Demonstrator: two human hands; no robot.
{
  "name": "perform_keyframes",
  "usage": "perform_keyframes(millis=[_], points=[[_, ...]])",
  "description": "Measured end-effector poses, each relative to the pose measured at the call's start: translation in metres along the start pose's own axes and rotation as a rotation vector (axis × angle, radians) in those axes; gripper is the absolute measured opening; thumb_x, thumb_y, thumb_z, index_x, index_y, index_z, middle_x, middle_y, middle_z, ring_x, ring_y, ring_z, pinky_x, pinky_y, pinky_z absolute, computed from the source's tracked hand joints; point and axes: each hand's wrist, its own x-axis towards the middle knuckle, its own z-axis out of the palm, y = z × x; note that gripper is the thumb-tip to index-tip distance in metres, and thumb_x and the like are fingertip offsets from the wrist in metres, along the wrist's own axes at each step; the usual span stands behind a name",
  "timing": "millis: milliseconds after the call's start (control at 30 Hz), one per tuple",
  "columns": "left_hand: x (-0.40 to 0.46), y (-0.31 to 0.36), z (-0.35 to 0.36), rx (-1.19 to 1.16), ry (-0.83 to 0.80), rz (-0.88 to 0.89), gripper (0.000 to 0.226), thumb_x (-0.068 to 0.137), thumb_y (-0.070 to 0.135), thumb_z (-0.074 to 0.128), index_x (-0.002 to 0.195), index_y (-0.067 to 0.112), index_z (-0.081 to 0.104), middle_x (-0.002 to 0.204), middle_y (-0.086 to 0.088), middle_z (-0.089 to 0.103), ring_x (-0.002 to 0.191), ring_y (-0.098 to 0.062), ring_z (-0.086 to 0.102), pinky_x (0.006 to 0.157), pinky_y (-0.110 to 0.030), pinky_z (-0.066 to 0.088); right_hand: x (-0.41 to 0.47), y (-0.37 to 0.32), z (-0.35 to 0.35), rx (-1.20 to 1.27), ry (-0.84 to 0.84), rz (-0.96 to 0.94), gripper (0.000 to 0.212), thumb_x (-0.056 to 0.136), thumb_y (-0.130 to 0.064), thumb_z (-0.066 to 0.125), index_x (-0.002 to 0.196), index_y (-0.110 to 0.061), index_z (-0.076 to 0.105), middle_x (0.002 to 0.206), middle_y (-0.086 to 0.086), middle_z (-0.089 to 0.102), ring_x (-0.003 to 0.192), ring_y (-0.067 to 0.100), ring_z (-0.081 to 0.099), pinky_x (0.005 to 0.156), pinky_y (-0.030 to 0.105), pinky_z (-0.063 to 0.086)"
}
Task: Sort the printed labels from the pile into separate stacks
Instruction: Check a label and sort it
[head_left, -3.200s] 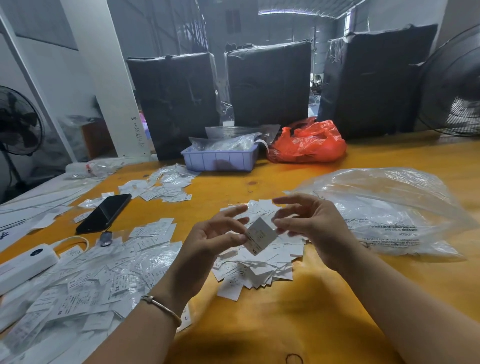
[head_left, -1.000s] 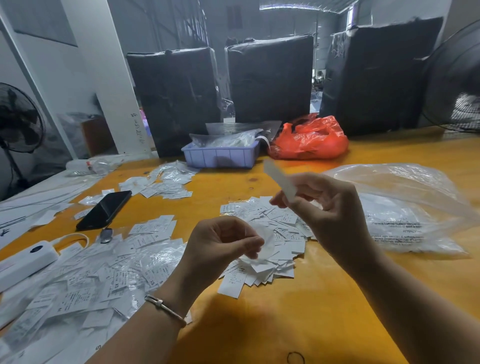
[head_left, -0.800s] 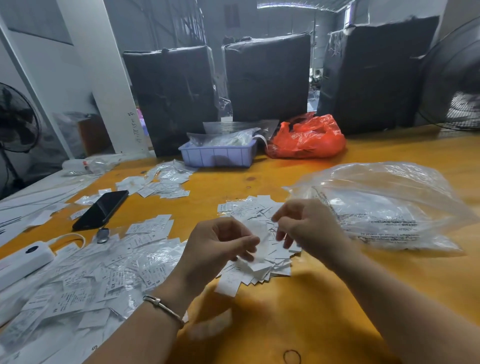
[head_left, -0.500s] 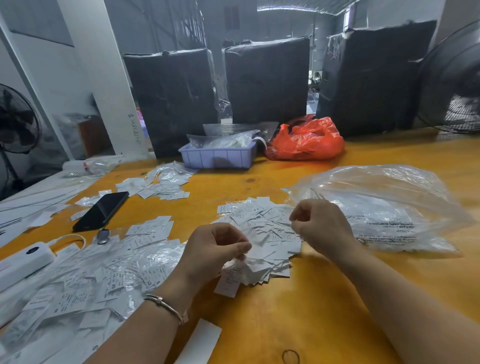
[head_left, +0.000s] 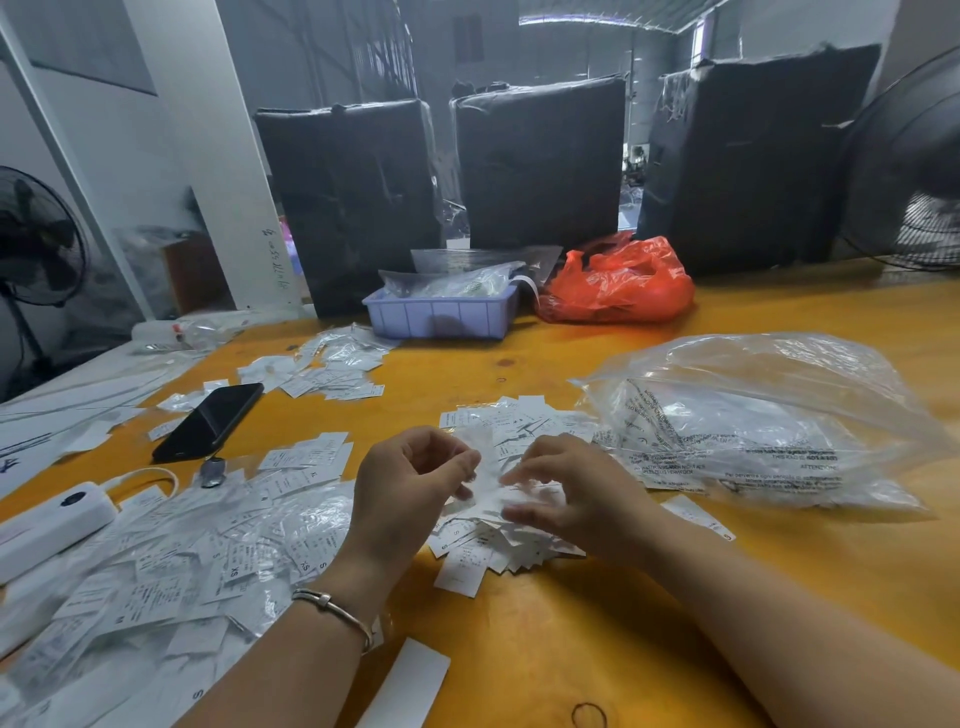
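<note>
Both hands (head_left: 488, 483) over central label pile (head_left: 519, 431)

At frame centre, the left hand (head_left: 410, 480) and right hand (head_left: 569, 493) are hovering over the label pile (head_left: 511, 431), fingers curled and blurred. A phone (head_left: 210, 422) is lying at left, a clear bag (head_left: 769, 415) at right.

A single wide-angle view, worn on the person's head, looks forward and down across the yellow table (head_left: 779, 597). Both forearms enter from the bottom edge, so the left hand (head_left: 410, 483) and right hand (head_left: 571, 493) sit close below the lens (straight lines bow toward the edges). Farther off, black wrapped bales (head_left: 540, 161) close the background.
</note>
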Motion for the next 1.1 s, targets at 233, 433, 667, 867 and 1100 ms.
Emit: perform_keyframes(millis=[233,433,667,867,1100], points=[[-0.001,0.001,0.002,-0.019,-0.023,0.012,0.009,0.082,0.006,0.076,0.075,0.005,0.07,0.066,-0.007,0.07,0.056,-0.015,0.067,0.051,-0.014,0.047,0.0,-0.005,0.003,-0.083,0.017,-0.071,0.02,0.091,-0.032,0.061,0.096,-0.018,0.075,0.097,-0.004,0.063,0.09,0.015,0.057,0.074,0.032,0.046],[-0.002,0.001,0.002,-0.027,-0.045,0.026,0.008,0.083,0.007,0.075,0.077,0.006,0.071,0.067,-0.006,0.071,0.057,-0.017,0.068,0.051,-0.014,0.047,-0.001,-0.005,-0.013,0.253,0.258,0.088,0.007,0.081,-0.011,0.07,0.075,-0.008,0.071,0.073,0.004,0.069,0.066,0.021,0.064,0.061,0.037,0.052],[-0.003,0.005,0.001,-0.083,-0.137,-0.001,0.005,0.087,0.012,0.07,0.084,0.008,0.069,0.075,-0.005,0.076,0.066,-0.023,0.073,0.054,-0.019,0.051,-0.005,-0.005,-0.04,1.031,0.426,0.254,0.005,0.081,0.008,0.064,0.084,0.005,0.063,0.067,0.013,0.07,0.054,0.019,0.065,0.045,0.021,0.039],[-0.006,0.008,0.001,-0.113,-0.183,0.069,0.008,0.081,0.01,0.076,0.082,0.006,0.069,0.075,-0.006,0.076,0.067,-0.022,0.074,0.054,-0.019,0.052,-0.007,-0.013,-0.046,1.036,0.48,0.152,0.014,0.078,0.009,0.066,0.082,-0.004,0.065,0.074,0.011,0.072,0.059,0.016,0.062,0.05,0.02,0.042],[-0.009,0.011,0.002,-0.132,-0.189,0.195,0.022,0.072,0.019,0.078,0.082,0.001,0.069,0.073,-0.009,0.074,0.065,-0.021,0.072,0.06,-0.018,0.054,-0.008,-0.021,-0.055,0.888,0.471,0.115,0.022,0.087,0.004,0.057,0.072,-0.013,0.054,0.07,-0.001,0.066,0.069,0.01,0.063,0.065,0.025,0.05]])
